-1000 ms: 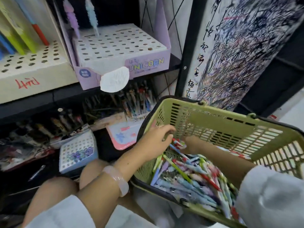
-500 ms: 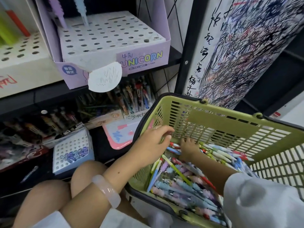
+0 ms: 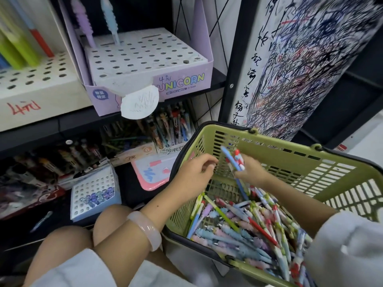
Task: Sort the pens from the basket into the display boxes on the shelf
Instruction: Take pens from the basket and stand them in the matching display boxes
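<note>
While my right hand (image 3: 247, 172) grips a few pens (image 3: 233, 160) lifted for sorting, left hand (image 3: 194, 172) hovers loosely curled, empty, over green basket (image 3: 310, 162).

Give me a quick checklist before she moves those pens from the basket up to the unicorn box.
1. Right hand has pens in its grip: ok, a small bunch is lifted above the pile, blurred.
2. All of that bunch are unicorn pens: cannot tell; one looks blue, others red and white.
3. Left hand free to help: ok, it holds nothing I can see, fingers loosely curled by the basket wall.
4. Unicorn box has free holes: ok, only two pens stand at its back.
5. Way up to the box clear: ok, nothing lies between.
6. Basket steady: cannot tell, its support is hidden.
</note>
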`<act>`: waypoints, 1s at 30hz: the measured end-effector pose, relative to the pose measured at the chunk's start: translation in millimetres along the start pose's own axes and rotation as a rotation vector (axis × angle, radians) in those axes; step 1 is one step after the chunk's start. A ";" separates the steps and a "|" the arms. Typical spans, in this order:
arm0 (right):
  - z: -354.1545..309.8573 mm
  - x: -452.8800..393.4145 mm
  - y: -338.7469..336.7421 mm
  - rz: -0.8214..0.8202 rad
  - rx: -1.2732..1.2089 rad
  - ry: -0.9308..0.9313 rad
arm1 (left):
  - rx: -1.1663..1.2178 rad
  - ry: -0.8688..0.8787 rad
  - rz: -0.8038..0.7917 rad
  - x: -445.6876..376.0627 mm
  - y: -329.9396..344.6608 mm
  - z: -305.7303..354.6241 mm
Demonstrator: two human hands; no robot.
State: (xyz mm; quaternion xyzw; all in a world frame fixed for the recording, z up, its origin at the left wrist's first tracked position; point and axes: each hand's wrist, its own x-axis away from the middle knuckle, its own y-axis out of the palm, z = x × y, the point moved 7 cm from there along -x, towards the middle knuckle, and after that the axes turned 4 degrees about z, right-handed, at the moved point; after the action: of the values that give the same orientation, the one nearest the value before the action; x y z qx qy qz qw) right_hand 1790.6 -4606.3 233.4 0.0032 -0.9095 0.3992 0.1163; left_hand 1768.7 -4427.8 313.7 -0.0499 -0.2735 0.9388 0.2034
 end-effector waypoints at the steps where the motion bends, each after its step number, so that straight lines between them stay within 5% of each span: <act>1: -11.3 5.1 -17.7 0.052 -0.137 -0.023 | 0.016 -0.023 0.006 -0.6 2.0 -0.3; 6: -60.4 35.5 -44.6 -0.025 -0.794 0.031 | 0.242 -0.239 -0.203 5.1 31.8 3.4; 10: -91.4 57.2 -28.6 -0.109 -1.017 0.055 | 0.545 -0.354 -0.254 12.0 46.0 17.5; 14: -121.9 69.6 -32.5 -0.062 -0.999 -0.022 | 0.704 -0.376 -0.193 13.8 32.4 21.2; 19: -169.9 76.9 -56.0 0.049 -0.629 -0.212 | 0.748 -0.240 -0.134 17.1 -5.7 35.9; 27: -257.4 81.2 -44.4 -0.086 -0.794 -0.437 | 0.851 -0.061 0.080 40.4 -88.6 48.2; 30: -276.4 86.2 -52.0 0.159 -0.699 -0.525 | 0.868 -0.046 0.172 53.8 -127.8 43.7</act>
State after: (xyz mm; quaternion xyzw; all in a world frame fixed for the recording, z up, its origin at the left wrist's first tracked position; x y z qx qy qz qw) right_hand 1769.6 -4433.3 470.4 -0.0051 -0.9859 0.0610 -0.1556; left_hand 1756.0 -4329.2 419.8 0.0386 0.1465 0.9811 0.1206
